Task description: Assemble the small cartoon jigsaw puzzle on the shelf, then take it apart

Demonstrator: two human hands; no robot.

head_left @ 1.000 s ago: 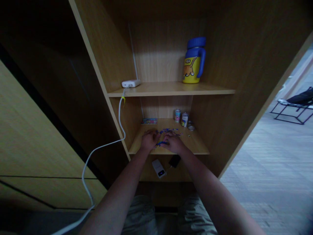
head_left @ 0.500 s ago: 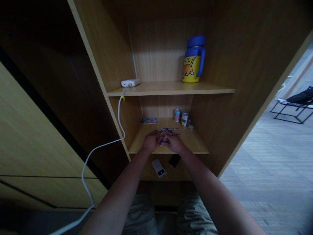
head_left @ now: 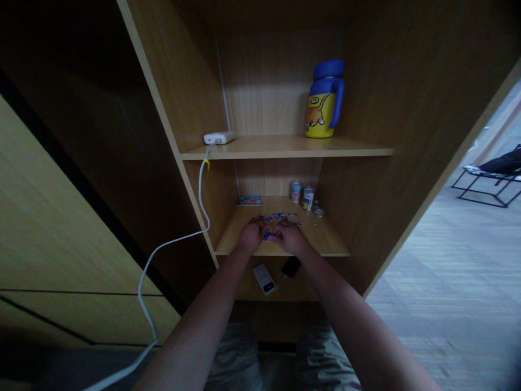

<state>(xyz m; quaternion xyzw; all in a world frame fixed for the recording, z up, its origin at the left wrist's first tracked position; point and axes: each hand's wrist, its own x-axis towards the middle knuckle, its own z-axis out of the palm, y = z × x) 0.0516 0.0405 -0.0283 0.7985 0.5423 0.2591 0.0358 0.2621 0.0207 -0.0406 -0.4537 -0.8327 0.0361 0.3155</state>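
Observation:
Both my hands rest on the lower wooden shelf (head_left: pixel 329 244) of an open cabinet. My left hand (head_left: pixel 251 235) and my right hand (head_left: pixel 288 237) are side by side with fingertips pinched together on a small blue piece (head_left: pixel 267 236) between them. Several more small blue pieces (head_left: pixel 280 216) lie scattered on the shelf just beyond my fingers. Fingers of both hands are curled.
Two small cans (head_left: pixel 302 195) and a flat card (head_left: pixel 249 201) sit at the shelf's back. The upper shelf holds a blue-and-yellow jug (head_left: pixel 324 100) and a white charger (head_left: pixel 218 138) with a hanging cable (head_left: pixel 171 243). A power bank (head_left: pixel 264 279) and phone (head_left: pixel 290 266) lie below.
My hands have drawn closer together and slid slightly back on the shelf; the blue piece sits tighter between the fingertips.

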